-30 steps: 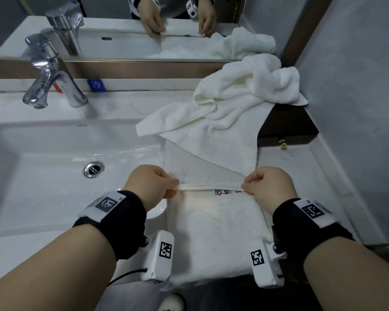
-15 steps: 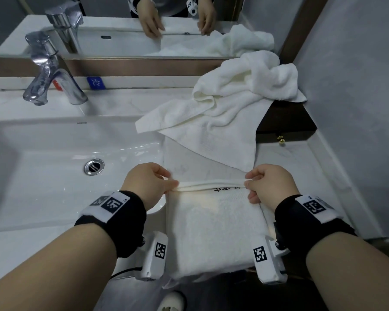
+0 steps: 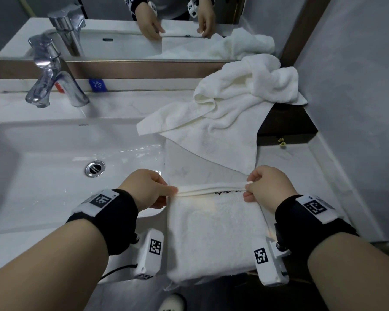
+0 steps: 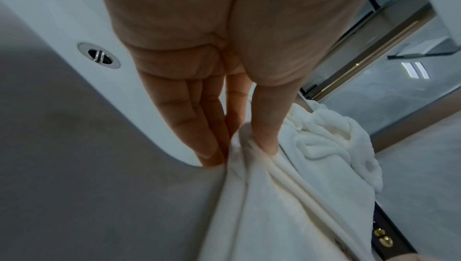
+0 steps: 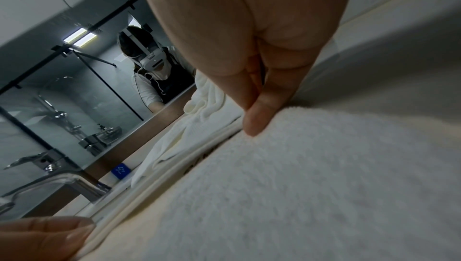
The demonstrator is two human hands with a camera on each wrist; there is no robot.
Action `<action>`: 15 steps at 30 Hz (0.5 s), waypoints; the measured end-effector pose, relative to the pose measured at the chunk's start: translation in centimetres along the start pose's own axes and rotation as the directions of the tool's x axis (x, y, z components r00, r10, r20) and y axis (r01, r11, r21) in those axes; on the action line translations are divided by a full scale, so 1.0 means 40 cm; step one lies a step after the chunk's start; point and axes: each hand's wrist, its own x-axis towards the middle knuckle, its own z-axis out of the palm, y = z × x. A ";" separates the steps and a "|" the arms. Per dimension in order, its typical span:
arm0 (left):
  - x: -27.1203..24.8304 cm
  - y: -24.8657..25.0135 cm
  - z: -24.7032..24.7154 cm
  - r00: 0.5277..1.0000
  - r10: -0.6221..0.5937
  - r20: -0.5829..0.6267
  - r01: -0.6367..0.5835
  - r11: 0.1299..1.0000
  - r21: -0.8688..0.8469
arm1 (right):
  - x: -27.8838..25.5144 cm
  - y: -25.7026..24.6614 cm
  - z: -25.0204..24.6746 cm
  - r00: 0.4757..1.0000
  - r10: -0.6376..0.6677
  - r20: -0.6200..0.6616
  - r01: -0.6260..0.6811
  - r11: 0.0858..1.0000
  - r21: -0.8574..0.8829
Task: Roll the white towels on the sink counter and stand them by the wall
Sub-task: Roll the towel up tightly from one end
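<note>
A folded white towel (image 3: 213, 234) lies flat on the counter near its front edge, between the basin and the right wall. My left hand (image 3: 166, 194) pinches the left end of its far hem (image 4: 249, 143). My right hand (image 3: 248, 189) pinches the right end of that hem (image 5: 249, 125). The hem is lifted a little and folded toward me over the towel. Black lettering shows just under it. A second white towel (image 3: 234, 108) lies crumpled at the back right, one corner trailing toward the flat one.
The white basin (image 3: 43, 171) with its drain (image 3: 95, 168) fills the left. A chrome faucet (image 3: 54, 84) stands at the back under the mirror (image 3: 121, 25). A dark box with a brass clasp (image 3: 283, 131) sits under the crumpled towel, against the grey right wall (image 3: 357, 108).
Both hands have drawn the pinched hem slightly toward me, doubling it over the towel's top. The crumpled towel has not moved.
</note>
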 end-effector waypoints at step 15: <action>-0.008 0.007 -0.003 0.994 0.105 0.042 -0.109 0.986 0.127 | -0.017 0.036 0.001 0.988 -0.138 -0.062 0.139 0.990 0.009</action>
